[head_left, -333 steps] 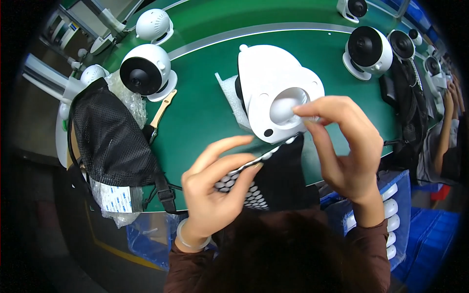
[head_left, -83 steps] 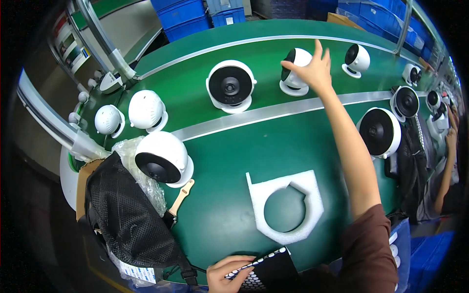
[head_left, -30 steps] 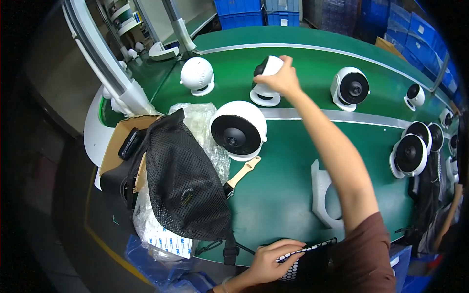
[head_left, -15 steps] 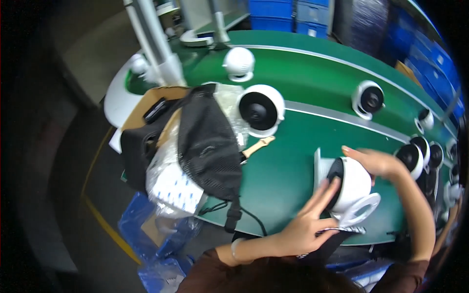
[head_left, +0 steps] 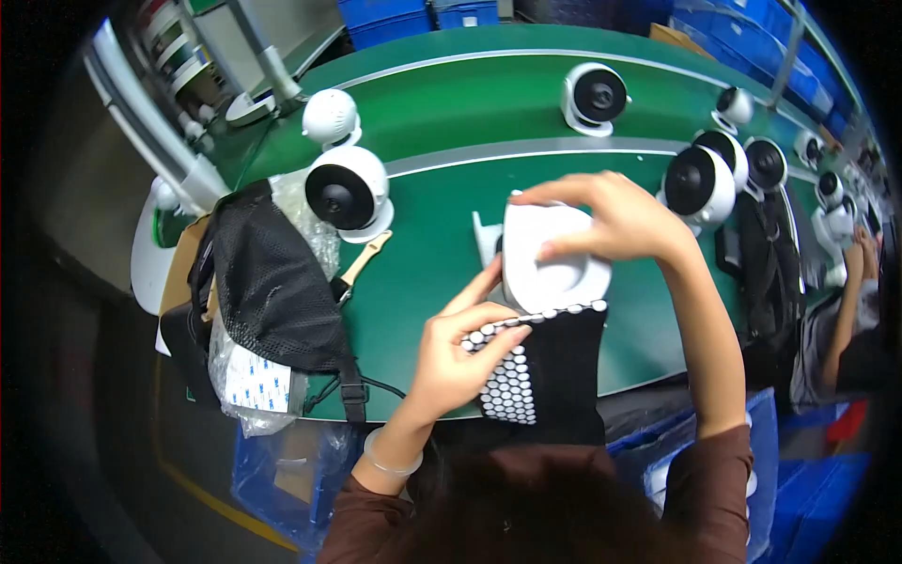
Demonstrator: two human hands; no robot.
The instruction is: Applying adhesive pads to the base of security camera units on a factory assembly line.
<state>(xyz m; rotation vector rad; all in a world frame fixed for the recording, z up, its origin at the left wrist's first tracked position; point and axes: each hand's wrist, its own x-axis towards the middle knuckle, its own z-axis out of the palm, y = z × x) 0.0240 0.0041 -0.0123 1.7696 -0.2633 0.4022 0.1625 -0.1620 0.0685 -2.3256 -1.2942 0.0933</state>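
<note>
A white ball-shaped device [head_left: 536, 240] is held at the middle of the green bench, tilted so its white shell and base side face me; most of its dark front is hidden. My right hand [head_left: 615, 221] is closed around it from above and the right, with the thumb on the white base area. My left hand [head_left: 460, 352] pinches the upper edge of a black sheet with white round dots [head_left: 507, 395] between thumb and fingers. Its index finger reaches up against the device's left side. The sheet hangs over the near bench edge, just below the device.
Similar white devices with black faces stand at left [head_left: 343, 193], at the back [head_left: 597, 94] and at right [head_left: 700, 183]. A black mesh bag [head_left: 272, 282] and a wooden-handled brush [head_left: 368, 256] lie left. Blue crates [head_left: 385, 21] stand behind. Another person's arm [head_left: 846, 301] shows far right.
My view has shifted right. The device has been turned, so its black front and ring base no longer show plainly. My left fingers have left its front and now pinch the dotted sheet, which shows more fully.
</note>
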